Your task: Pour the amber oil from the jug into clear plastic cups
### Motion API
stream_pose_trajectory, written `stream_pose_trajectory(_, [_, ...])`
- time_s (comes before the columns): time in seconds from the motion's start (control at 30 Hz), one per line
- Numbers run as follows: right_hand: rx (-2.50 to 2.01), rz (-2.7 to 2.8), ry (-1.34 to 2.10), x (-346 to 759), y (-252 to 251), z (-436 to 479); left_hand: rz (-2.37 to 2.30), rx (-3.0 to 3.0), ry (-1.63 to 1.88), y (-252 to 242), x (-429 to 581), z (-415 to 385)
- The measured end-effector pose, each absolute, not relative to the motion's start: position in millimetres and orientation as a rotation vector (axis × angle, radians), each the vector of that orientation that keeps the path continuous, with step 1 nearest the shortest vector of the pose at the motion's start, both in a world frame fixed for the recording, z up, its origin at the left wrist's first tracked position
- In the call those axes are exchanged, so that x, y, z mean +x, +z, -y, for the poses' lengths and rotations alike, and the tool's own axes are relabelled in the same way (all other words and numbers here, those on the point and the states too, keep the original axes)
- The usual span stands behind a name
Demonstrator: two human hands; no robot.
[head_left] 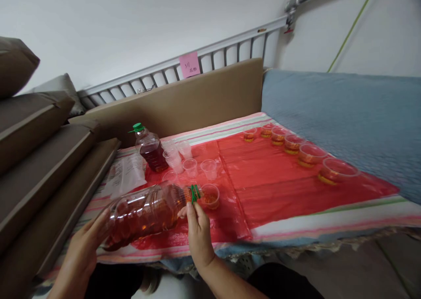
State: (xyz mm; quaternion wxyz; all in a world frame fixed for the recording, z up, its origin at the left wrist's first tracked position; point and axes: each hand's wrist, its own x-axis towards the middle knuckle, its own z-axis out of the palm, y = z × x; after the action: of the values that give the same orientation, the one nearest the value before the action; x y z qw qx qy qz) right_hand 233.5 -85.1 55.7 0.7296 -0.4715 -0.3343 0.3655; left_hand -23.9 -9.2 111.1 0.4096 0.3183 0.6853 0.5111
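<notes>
A large clear bottle (144,211) of reddish-amber liquid lies tilted almost level between my hands. My left hand (83,244) is closed around its base end. With my right hand (197,228) I grip the neck, just below the green ring at the mouth. The mouth is at the rim of a clear plastic cup (211,196), which has some amber liquid in it. Beyond this cup stand two more clear cups, one at the left (190,167) and one at the right (209,169), and both look empty.
A second bottle (153,152) with a green cap stands behind, beside stacked cups (173,158). Several cups with amber liquid (309,154) form a row on the red plastic sheet (263,180) at right. Brown cushions (42,145) are piled at left; a radiator (226,55) runs behind.
</notes>
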Motion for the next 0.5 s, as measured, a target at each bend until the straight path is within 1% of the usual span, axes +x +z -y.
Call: stream_pose_trajectory(0.5, [-1.023, 0.727, 0.814, 232.9, 54.2, 83.3, -1.72, 0.814, 1.303, 113.4, -20.5, 9.7])
